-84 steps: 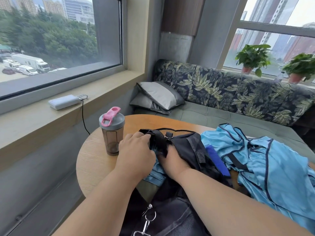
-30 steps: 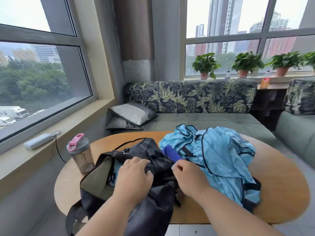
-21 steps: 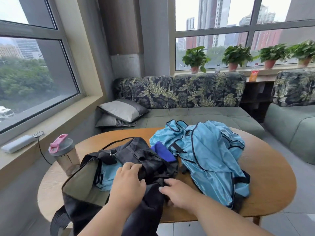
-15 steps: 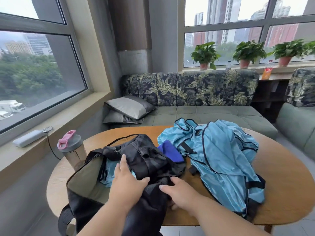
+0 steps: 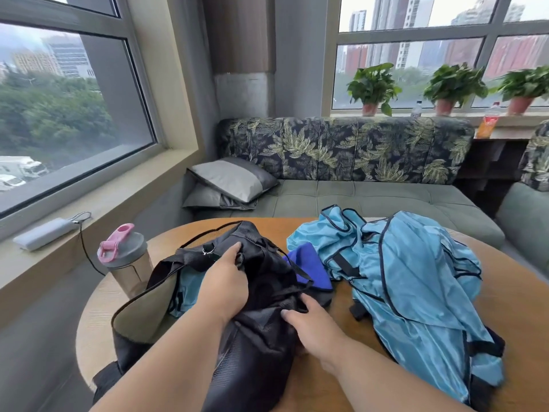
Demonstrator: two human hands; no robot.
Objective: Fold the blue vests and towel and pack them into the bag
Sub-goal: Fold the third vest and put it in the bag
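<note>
Bag [image 5: 258,328]: black, soft-sided, with mesh panels; lies slumped at lower centre of the frame on the table [image 5: 505,295], its mouth gaping toward the lower left and showing a tan lining. Judged limp and light; it will collapse unless the rim is held open, so the rim or strap is the place to grip.

Contents of the bag: one light blue piece [image 5: 187,289], seemingly a vest already packed, visible just inside the mouth. Nothing else can be made out inside.

Blue vests [image 5: 416,281]: a loose, unfolded heap at right of centre, glossy light blue with dark piping. Judged thin, slippery and prone to sliding out of a fold; best taken at the shoulders or piped hems.

Towel [image 5: 309,266]: darker blue, thicker, lying between the bag and the heap, touching both. Judged soft and easy to grip, holding a fold better than the vests.

Left hand [image 5: 225,286]: fingers curled round the black fabric at the bag's upper edge.

Right hand [image 5: 312,325]: fingers fairly straight, pressing the bag's near side, holding nothing.

Shaker bottle [image 5: 126,260]: pink-lidded, upright, left of the bag.
</note>
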